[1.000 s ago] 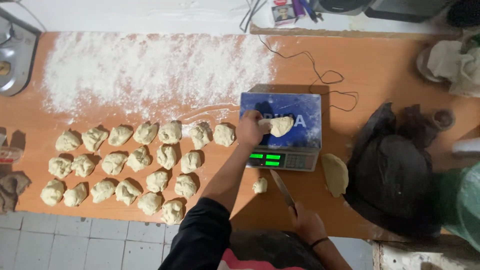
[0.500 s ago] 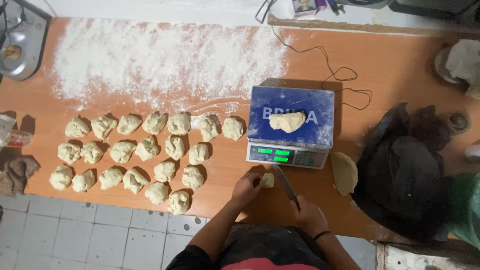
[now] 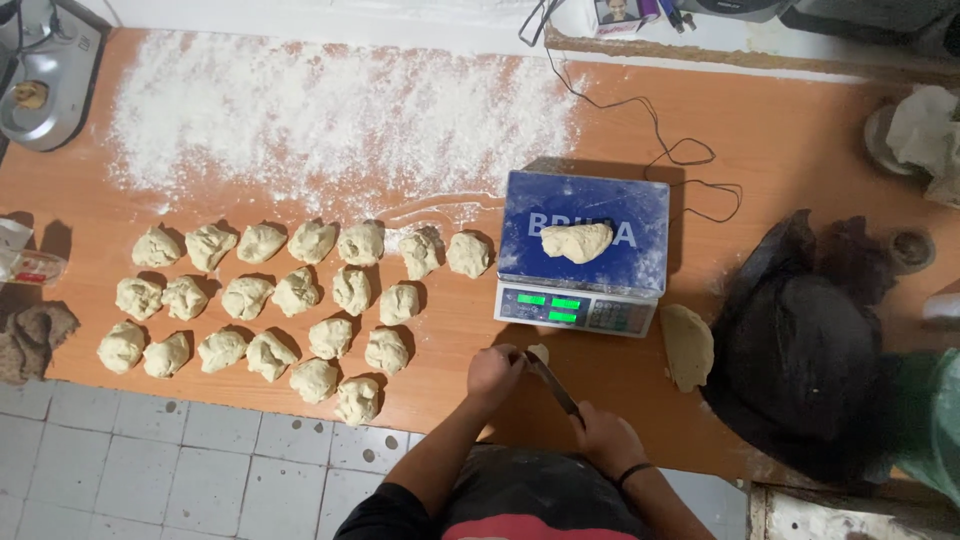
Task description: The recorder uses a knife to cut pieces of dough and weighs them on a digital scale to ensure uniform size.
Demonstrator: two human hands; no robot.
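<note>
The left hand [image 3: 494, 372] was closed over a small scrap of dough [image 3: 538, 353] at the near edge of the table [image 3: 800, 150], pinning it in place just in front of the scale [image 3: 583, 252]. The right hand [image 3: 604, 438] was clamped on the handle of a knife [image 3: 551, 383], whose blade reached up to the scrap and touched it.

On the blue top of the scale lay a single dough piece [image 3: 575, 241], untouched by either hand. A larger flat lump of dough [image 3: 687, 346] sat to the right of the scale, beside a dark bag [image 3: 800, 350].

To the left, many portioned dough balls [image 3: 300, 290] stood in three rough rows, near each other. Behind them a wide patch of flour [image 3: 330, 110] covered the wood. Judging from this, much of the portioning looked done, with the piece on the scale, the scrap and the flat lump left to deal with.

Half a second earlier the left hand had been at the same spot by the scrap, and a second earlier it had been up on the scale, touching the piece there.
</note>
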